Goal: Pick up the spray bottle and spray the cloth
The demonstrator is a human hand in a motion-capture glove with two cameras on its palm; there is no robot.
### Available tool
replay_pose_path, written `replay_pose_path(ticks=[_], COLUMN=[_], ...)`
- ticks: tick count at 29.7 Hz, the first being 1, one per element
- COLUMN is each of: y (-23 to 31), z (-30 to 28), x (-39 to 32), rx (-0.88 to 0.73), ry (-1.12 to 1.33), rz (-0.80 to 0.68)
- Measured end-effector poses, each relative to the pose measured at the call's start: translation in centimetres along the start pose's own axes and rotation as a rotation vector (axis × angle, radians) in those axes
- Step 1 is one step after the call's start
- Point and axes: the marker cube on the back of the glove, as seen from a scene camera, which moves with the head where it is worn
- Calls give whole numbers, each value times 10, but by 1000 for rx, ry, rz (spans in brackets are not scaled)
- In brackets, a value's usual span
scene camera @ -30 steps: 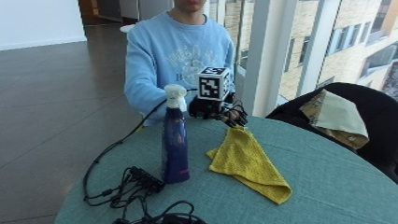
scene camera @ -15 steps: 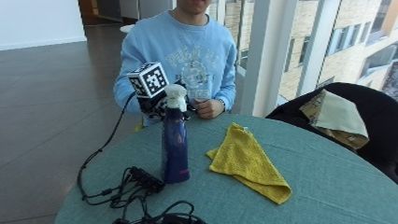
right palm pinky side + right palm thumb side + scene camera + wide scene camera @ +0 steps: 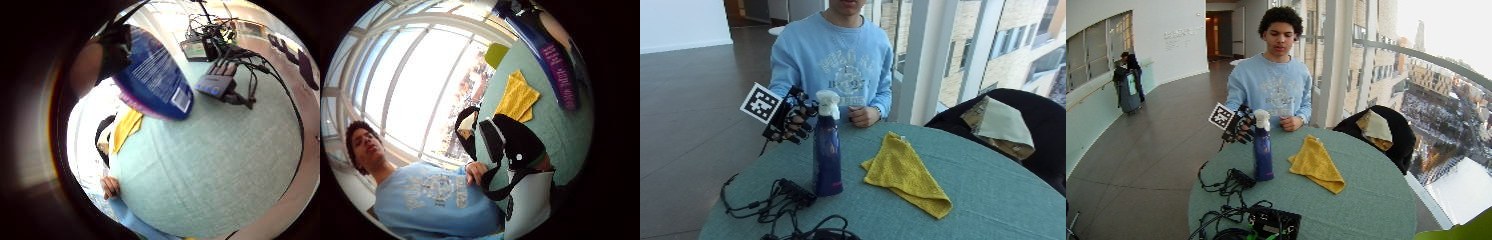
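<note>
A tall blue spray bottle (image 3: pixel 828 155) with a white spray head stands upright on the round teal table (image 3: pixel 999 200). My gloved right hand (image 3: pixel 794 122) hovers just beside the bottle's neck, on the side away from the cloth. Its fingers are loosely curled and none wraps the bottle. The bottle (image 3: pixel 155 75) fills much of the little finger side palm view, close to the palm. A yellow cloth (image 3: pixel 906 172) lies rumpled on the table on the bottle's other side. The bare left hand (image 3: pixel 863 116) rests at the table's far edge.
Black cables (image 3: pixel 773 200) and a power strip lie at the bottle's foot, with a black device (image 3: pixel 1276 222) near the table's front edge. A chair draped with a dark jacket and a pale cloth (image 3: pixel 999 125) stands beyond the table on the cloth's side.
The gloved hand crossed from above the cloth's far end, behind the bottle, to the bottle's other side, then dropped to neck height. Bottle and cloth have stayed put.
</note>
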Motion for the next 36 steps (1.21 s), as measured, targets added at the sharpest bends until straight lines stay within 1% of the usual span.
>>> replay_pose_path(ticks=[2, 6, 16, 25, 36], y=[-6, -18, -49, -70, -72], z=[0, 6, 27, 40, 49], x=[6, 14, 27, 31, 24], rx=[0, -18, -54, -45, 53], ry=[-44, -152, -290, -305, -228], rz=[14, 122, 199, 227, 222])
